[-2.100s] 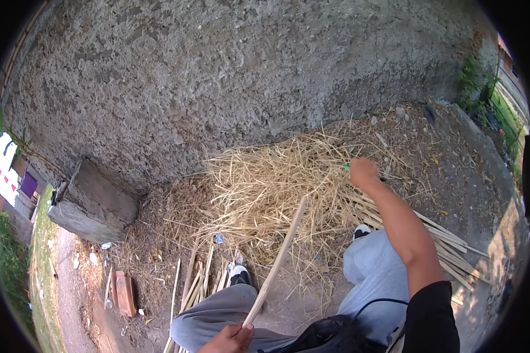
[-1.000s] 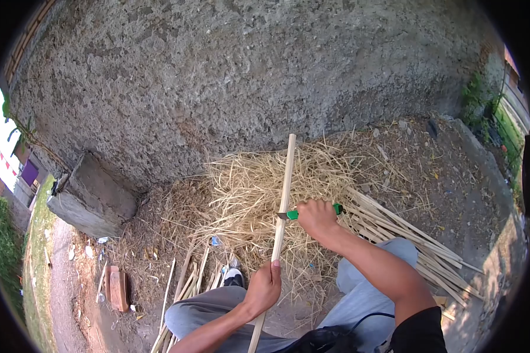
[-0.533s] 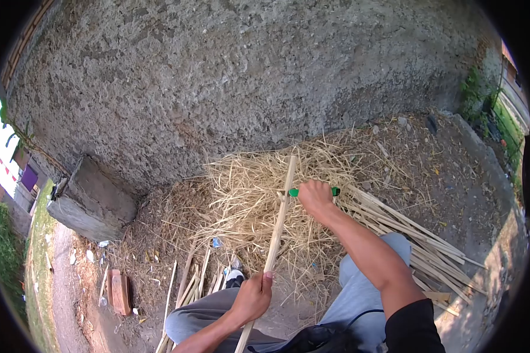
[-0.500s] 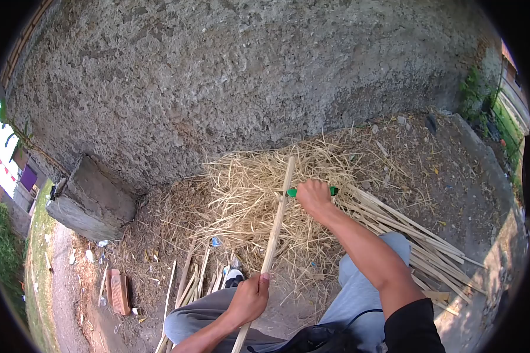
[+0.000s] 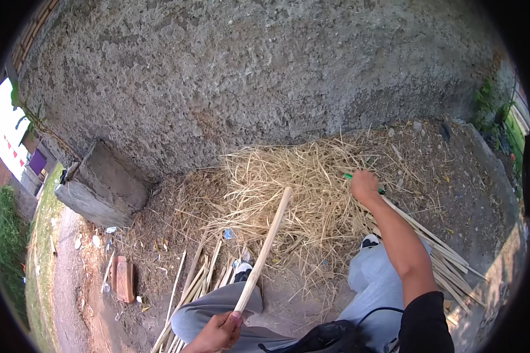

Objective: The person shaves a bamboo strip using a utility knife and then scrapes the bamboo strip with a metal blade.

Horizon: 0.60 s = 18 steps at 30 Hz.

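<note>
In the head view, the step in hand seems to be the shaving of one wooden strip (image 5: 262,250), and I judge this moment as a pause between two strokes, because the green tool (image 5: 348,176) is well apart from the wood. The strip is tilted in front of the person; its lower end is in the left hand (image 5: 218,332), and its far end points over the heap of shavings (image 5: 300,170).

The left hand is closed around the strip, with the thumb lying along it; whether the strip also rests on the leg, I cannot tell. The right hand (image 5: 365,185) is curled into a fist around the green tool, which shows on both sides of the fingers. Its blade is too small to make out. This hand is above the right edge of the heap, near the sticks (image 5: 447,256) on the ground.

A further stroke would call for the blade to lie across the strip, while the left hand holds it steady and clear of the edge.
</note>
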Available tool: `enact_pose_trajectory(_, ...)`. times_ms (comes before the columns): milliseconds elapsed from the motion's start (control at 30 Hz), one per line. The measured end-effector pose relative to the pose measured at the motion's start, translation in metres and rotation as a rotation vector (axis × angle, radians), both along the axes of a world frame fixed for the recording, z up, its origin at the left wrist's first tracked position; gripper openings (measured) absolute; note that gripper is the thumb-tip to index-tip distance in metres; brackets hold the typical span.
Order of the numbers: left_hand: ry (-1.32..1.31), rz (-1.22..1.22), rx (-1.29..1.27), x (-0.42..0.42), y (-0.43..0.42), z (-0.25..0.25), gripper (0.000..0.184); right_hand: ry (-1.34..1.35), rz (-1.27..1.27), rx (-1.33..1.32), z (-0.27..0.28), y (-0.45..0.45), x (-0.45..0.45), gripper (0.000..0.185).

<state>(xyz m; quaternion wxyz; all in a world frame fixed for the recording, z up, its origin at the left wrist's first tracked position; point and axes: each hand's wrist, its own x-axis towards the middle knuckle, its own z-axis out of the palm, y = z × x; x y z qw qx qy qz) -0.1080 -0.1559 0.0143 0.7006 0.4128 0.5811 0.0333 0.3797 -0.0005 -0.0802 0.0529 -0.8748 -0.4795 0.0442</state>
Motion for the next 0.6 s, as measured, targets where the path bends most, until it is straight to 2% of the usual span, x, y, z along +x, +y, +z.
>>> enact_pose_trajectory(133, -0.129, 0.017, -0.031, 0.012, 0.012, -0.019, 0.035, 0.141, 0.222, 0.097, 0.035, -0.019, -0.079, 0.015)
enact_pose_trajectory(200, -0.136, 0.002, 0.057, 0.028, 0.018, -0.028, 0.035, 0.178, 0.378, 0.174, 0.062, -0.046, -0.12, 0.016)
enact_pose_trajectory(233, -0.128, -0.018, 0.204, 0.038, 0.021, -0.032, 0.033, 0.201, 0.465, 0.226, 0.068, -0.058, -0.134, 0.017)
enact_pose_trajectory(267, -0.12, -0.037, 0.35, 0.047, 0.022, -0.033, 0.032, 0.211, 0.537, 0.223, 0.064, -0.063, -0.143, 0.016)
enact_pose_trajectory(300, -0.124, -0.03, 0.353, 0.056, 0.025, -0.03, 0.032, 0.221, 0.61, 0.22, 0.062, -0.067, -0.148, 0.016)
enact_pose_trajectory(400, -0.157, 0.027, 0.333, 0.077, 0.028, -0.028, 0.029, 0.21, 0.675, 0.235, 0.061, -0.071, -0.154, 0.014)
enact_pose_trajectory(533, -0.166, 0.0, 0.479, 0.089, 0.031, -0.05, 0.028, 0.048, 0.708, 0.287, 0.06, -0.067, -0.151, 0.012)
enact_pose_trajectory(600, -0.061, -0.002, 0.693, 0.1, 0.028, -0.051, 0.033, 0.018, 0.723, 0.315, 0.052, -0.068, -0.154, 0.012)
